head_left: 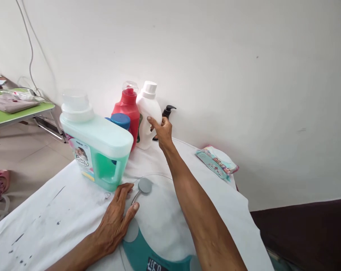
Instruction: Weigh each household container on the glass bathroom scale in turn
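My right hand (164, 132) is closed on the side of a white capped bottle (150, 109) near the wall. My left hand (114, 220) lies with outstretched fingers on the edge of a round glass scale (162, 226), which has a teal band and a lit display (156, 264). Just beyond its fingertips stands a large green detergent jug (102, 135) with a clear cap. Behind the jug are a red bottle (128, 107) and a blue lid (120, 119), its container mostly hidden. A black pump bottle (168, 110) shows partly behind my right hand.
A wipes packet (215, 162) lies at the right side of the white-clothed table (60, 210). At far left stands a low green table (26, 112) with papers and a bag. Part of a person's foot (2, 178) shows at the left edge.
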Action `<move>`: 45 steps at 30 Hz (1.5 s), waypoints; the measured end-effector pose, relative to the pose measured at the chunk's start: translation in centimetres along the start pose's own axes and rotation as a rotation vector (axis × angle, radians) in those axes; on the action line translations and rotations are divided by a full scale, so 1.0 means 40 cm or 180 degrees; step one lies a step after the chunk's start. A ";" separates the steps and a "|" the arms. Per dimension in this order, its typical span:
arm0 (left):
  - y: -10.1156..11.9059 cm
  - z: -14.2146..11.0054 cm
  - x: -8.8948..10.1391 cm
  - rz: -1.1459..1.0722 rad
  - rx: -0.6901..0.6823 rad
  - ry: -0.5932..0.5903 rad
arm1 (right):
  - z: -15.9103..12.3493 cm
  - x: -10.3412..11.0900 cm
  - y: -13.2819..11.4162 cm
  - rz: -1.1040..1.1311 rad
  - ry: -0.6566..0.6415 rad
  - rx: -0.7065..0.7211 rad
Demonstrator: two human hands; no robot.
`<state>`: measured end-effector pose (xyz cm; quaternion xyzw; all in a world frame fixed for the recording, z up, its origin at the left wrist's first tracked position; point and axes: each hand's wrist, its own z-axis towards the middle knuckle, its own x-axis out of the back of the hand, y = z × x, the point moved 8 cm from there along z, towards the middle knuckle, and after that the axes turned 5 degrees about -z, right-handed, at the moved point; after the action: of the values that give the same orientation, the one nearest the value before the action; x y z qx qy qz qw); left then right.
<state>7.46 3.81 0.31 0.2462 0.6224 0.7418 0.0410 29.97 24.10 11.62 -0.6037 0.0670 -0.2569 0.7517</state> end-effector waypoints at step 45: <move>-0.012 0.020 0.014 0.0271 -0.0498 0.0083 | -0.664 0.423 -0.135 0.0722 0.1379 0.0131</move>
<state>7.19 4.84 0.13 0.2588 0.5520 0.7924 0.0204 31.95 -7.77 13.30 -0.5077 0.2888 -0.2957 0.7559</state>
